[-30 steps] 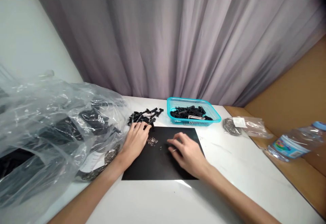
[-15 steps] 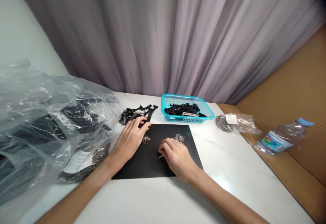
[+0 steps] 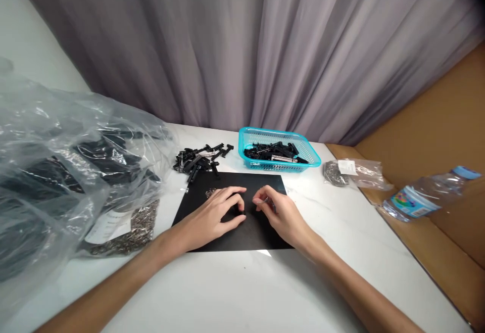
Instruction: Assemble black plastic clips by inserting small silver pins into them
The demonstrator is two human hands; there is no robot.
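Note:
Both hands rest over a black mat (image 3: 242,180) on the white table. My left hand (image 3: 214,214) is curled, thumb and fingers closed on a small black plastic piece (image 3: 240,210). My right hand (image 3: 282,214) faces it a few centimetres away, fingertips pinched on a tiny silvery metal part (image 3: 264,200). A little heap of silvery metal parts (image 3: 210,191) lies on the mat just behind my left hand. A loose pile of black plastic clips (image 3: 199,158) lies beyond the mat's far left corner.
A teal basket (image 3: 242,147) with black clips stands behind the mat. A large crumpled clear bag (image 3: 68,171) of parts fills the left. A small bag of metal parts (image 3: 343,171) and a lying water bottle (image 3: 428,199) are at right, by a cardboard wall (image 3: 435,126).
My left hand came back from the clip pile to the mat's middle with a black piece. My right hand shifted up toward it, pinching a metal part. The view shifted slightly.

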